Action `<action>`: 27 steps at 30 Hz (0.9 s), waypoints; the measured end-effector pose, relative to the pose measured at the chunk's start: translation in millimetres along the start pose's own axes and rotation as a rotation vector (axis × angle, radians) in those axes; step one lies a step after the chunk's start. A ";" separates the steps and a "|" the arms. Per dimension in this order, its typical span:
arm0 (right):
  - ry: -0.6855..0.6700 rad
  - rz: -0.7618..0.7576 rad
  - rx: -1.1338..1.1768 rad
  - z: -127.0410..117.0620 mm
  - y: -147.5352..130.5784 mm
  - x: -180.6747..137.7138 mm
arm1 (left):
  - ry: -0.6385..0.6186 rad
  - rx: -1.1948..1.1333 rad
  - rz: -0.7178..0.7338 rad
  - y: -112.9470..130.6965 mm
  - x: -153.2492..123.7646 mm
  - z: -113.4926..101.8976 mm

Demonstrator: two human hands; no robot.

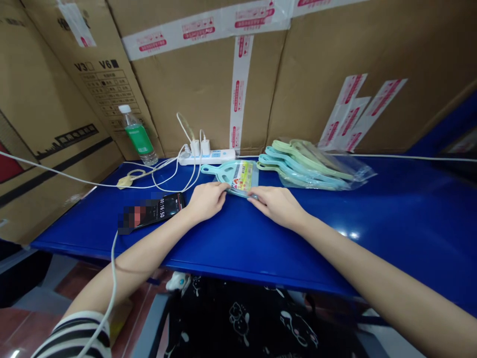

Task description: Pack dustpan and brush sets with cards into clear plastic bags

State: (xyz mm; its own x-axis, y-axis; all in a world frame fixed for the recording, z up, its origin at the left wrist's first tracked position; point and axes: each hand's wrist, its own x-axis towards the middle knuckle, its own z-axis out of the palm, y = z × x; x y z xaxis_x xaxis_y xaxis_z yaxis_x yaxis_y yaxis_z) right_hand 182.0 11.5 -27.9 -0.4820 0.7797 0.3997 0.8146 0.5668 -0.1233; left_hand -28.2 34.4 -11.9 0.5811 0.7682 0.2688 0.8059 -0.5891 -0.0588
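Observation:
A light blue plastic paddle-shaped item in a clear bag with a colourful label point(238, 177) lies on the blue table point(391, 209). My left hand point(206, 200) pinches the bag's near left edge, fingers curled. At the near right edge my right hand point(278, 205) pinches the same bag. Behind and to the right lies a pile of bagged green and blue paddle items point(313, 164).
A phone point(152, 212) with a cable lies left of my left hand. A power strip point(206, 157) with chargers and white cables sits at the back, a green-labelled water bottle point(138, 135) beside it. Cardboard boxes point(208, 84) wall the table's back and left.

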 end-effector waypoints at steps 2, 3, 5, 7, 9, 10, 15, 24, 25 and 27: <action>0.005 0.004 -0.018 1.2 -2.0 1.4 | -0.011 -0.021 0.034 -1.3 0.7 0.6; 0.007 0.006 -0.027 1.5 -2.7 2.2 | -0.016 -0.033 0.057 -1.7 0.9 1.1; 0.010 0.007 -0.049 1.4 -3.4 3.3 | -0.024 -0.058 0.105 -2.1 0.9 2.3; 0.011 0.004 -0.073 0.3 -3.2 3.7 | -0.036 -0.083 0.143 -1.9 0.5 3.1; 0.010 -0.003 -0.097 -1.4 -3.2 3.7 | -0.057 -0.093 0.163 -1.3 -0.1 3.5; 0.007 -0.008 -0.108 -2.1 -3.5 3.8 | -0.066 -0.092 0.166 -1.1 -0.4 3.6; -0.010 -0.041 -0.146 -4.2 -10.3 4.6 | -0.054 -0.078 0.185 -1.1 -1.7 3.1; 0.033 0.046 -0.056 1.1 -7.7 2.5 | 0.166 -0.173 0.133 -8.8 0.1 0.8; 0.046 0.067 -0.018 2.0 -7.2 1.9 | 0.206 -0.205 0.120 -10.8 -0.1 0.1; 0.070 0.100 0.096 2.1 -6.7 1.1 | 0.251 -0.246 0.114 -15.0 -0.9 -1.0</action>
State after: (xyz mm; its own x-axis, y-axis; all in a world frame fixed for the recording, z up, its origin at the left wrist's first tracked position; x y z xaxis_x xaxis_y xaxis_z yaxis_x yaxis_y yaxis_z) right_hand 175.3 9.1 -28.6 -0.3732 0.8152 0.4430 0.8215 0.5122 -0.2505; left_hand -41.0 42.3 -10.3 0.5948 0.6268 0.5032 0.6685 -0.7334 0.1233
